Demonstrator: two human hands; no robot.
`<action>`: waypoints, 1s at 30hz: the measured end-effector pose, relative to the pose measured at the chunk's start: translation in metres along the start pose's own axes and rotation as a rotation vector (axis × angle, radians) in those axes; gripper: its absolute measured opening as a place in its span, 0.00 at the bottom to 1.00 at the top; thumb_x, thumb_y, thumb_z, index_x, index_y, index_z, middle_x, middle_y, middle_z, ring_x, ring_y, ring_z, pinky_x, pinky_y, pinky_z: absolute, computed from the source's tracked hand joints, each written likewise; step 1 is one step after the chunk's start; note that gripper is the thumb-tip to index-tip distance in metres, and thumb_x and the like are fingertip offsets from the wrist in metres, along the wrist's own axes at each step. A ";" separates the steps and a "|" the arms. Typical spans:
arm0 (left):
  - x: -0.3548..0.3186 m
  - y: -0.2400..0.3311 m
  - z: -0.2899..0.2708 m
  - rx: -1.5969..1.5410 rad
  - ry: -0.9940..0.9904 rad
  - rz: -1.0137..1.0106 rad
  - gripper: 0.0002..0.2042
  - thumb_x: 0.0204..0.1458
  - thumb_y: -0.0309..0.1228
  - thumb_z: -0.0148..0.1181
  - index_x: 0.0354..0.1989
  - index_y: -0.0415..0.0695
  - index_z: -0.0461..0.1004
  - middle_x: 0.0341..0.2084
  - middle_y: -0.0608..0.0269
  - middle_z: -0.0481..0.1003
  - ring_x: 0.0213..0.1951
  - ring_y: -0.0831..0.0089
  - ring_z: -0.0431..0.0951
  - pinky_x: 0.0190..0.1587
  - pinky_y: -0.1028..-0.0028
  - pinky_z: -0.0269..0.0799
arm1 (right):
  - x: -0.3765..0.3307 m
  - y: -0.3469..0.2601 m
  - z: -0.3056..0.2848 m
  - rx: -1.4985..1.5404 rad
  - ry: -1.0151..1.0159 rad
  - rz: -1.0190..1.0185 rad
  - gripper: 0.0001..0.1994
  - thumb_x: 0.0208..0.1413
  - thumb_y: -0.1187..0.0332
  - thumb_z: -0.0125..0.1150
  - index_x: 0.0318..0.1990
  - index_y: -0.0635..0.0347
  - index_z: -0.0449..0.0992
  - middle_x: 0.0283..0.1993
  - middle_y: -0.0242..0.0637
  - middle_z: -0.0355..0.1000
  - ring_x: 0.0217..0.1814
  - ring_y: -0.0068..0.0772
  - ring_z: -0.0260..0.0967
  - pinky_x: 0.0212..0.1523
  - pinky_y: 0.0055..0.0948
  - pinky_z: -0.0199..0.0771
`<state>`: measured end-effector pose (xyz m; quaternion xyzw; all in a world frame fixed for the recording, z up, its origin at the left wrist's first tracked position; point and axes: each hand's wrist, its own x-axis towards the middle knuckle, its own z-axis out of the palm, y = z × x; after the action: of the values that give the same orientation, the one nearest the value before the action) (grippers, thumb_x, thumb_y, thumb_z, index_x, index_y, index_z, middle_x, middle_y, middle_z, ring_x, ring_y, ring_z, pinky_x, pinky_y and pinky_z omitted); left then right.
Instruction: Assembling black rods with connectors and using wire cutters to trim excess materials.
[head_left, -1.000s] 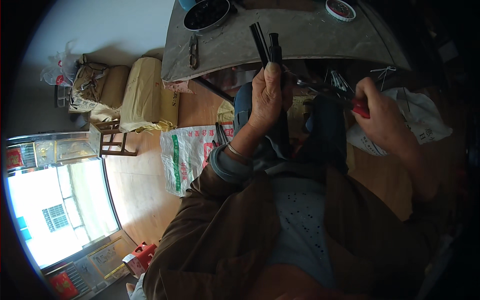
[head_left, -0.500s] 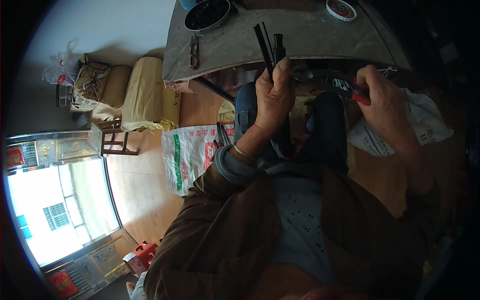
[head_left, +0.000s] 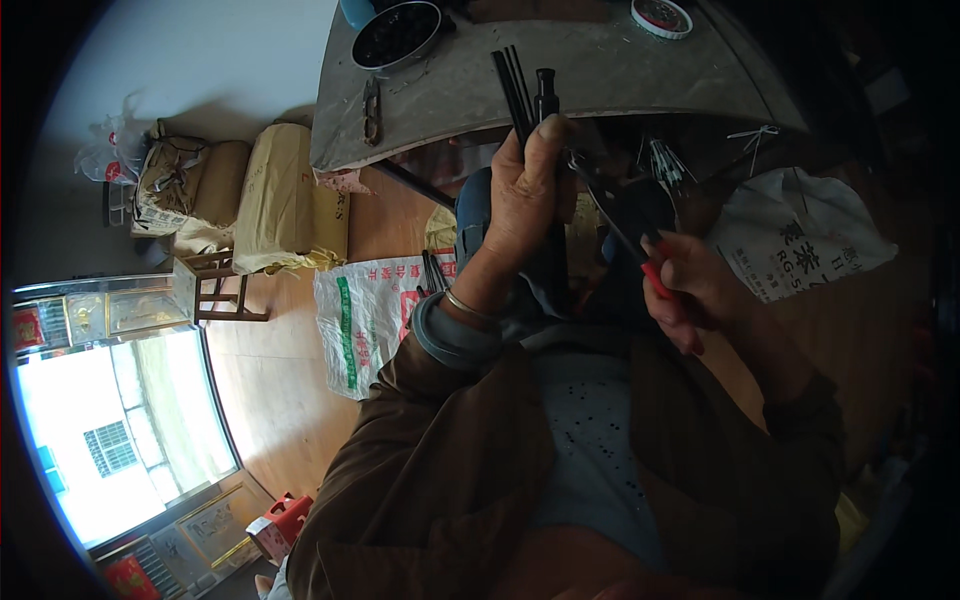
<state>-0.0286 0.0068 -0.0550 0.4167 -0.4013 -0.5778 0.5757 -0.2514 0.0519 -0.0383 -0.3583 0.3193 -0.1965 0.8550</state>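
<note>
My left hand (head_left: 522,195) is closed around several thin black rods (head_left: 512,90) and a thicker black piece with a flared top (head_left: 545,92). They stick up past my thumb, in front of the table edge. In my right hand (head_left: 695,290), lower and to the right, is a pair of pliers (head_left: 612,205) with red grips. The pliers slant up and left, with the jaws close beside my left fist. Whether the jaws touch anything there I cannot tell.
On the grey table (head_left: 560,60) are a bowl of black pieces (head_left: 398,36), another hand tool (head_left: 372,112) and a round white-rimmed dish (head_left: 662,17). Thin metal pieces (head_left: 665,165) show below its edge. Sacks (head_left: 800,235), wrapped bundles (head_left: 280,200) and a wooden stool (head_left: 220,285) stand around.
My right hand has come down and left, swinging the pliers from nearly level to a steep slant. My left hand keeps its hold on the rods. The whole view has shifted slightly.
</note>
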 end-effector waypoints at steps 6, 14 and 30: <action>-0.001 0.009 0.007 0.011 -0.105 0.007 0.21 0.62 0.47 0.48 0.32 0.38 0.71 0.15 0.67 0.69 0.13 0.82 0.66 0.16 0.80 0.59 | 0.000 -0.027 -0.023 -0.601 -0.128 0.341 0.19 0.50 0.68 0.64 0.46 0.58 0.61 0.27 0.36 0.72 0.21 0.28 0.73 0.20 0.25 0.71; -0.007 0.007 -0.003 0.063 0.029 0.103 0.27 0.61 0.56 0.43 0.32 0.40 0.69 0.15 0.67 0.67 0.11 0.84 0.63 0.14 0.82 0.54 | 0.018 -0.015 -0.011 -1.389 0.432 -0.751 0.14 0.53 0.76 0.55 0.48 0.64 0.67 0.42 0.40 0.73 0.36 0.27 0.74 0.35 0.27 0.73; -0.004 0.003 -0.010 -0.056 -0.047 0.071 0.27 0.61 0.56 0.42 0.30 0.40 0.69 0.12 0.70 0.65 0.11 0.85 0.61 0.13 0.83 0.53 | 0.006 -0.022 -0.001 -0.309 0.099 -0.003 0.07 0.59 0.72 0.54 0.41 0.66 0.68 0.27 0.39 0.71 0.19 0.25 0.69 0.19 0.24 0.70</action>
<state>-0.0182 0.0109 -0.0551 0.3725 -0.4129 -0.5776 0.5976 -0.2503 0.0336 -0.0246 -0.4757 0.3871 -0.1636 0.7727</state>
